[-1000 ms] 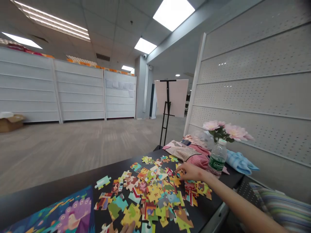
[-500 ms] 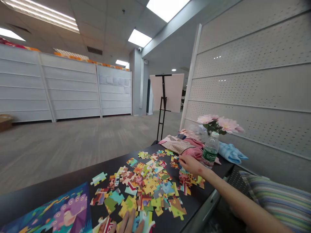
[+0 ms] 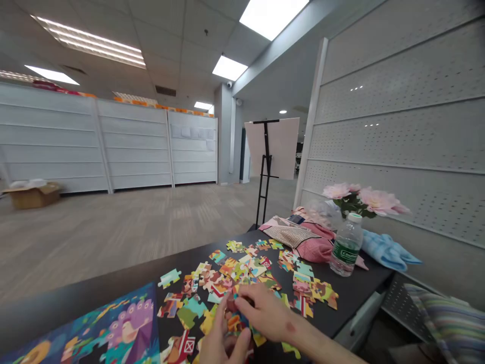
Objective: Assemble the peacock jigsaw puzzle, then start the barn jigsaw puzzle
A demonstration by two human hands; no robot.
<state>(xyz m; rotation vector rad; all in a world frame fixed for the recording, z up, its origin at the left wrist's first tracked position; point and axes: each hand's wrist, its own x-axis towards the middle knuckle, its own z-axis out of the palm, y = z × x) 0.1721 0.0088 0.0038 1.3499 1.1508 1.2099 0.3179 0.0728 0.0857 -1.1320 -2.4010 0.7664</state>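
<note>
Both hands meet over a loose heap of jigsaw puzzle pieces [image 3: 209, 275] on the dark table. My left hand [image 3: 222, 336] is closed around colourful puzzle pieces [image 3: 235, 322], held between thumb and fingers; how many it holds is hidden. Coming in from the right, my right hand [image 3: 265, 311] has its fingers curled at the top of those pieces, pinching at a piece mostly covered by the fingers. At the lower left lies a partly assembled puzzle [image 3: 131, 328] with purple, many-eyed figures on dark blue. Loose pieces [image 3: 303, 283] also lie right of my right hand.
A water bottle [image 3: 345, 247] with a green label stands on the table's right side. Near it are pink cloths [image 3: 312, 242], a blue cloth [image 3: 388, 250] and pink flowers [image 3: 379, 199]. A striped cushion [image 3: 447, 316] sits at lower right; an easel [image 3: 265, 172] stands beyond.
My right hand has moved from the pieces beside the bottle to my left hand. My left hand has come up from the heap with pieces in it. The view has turned slightly left.
</note>
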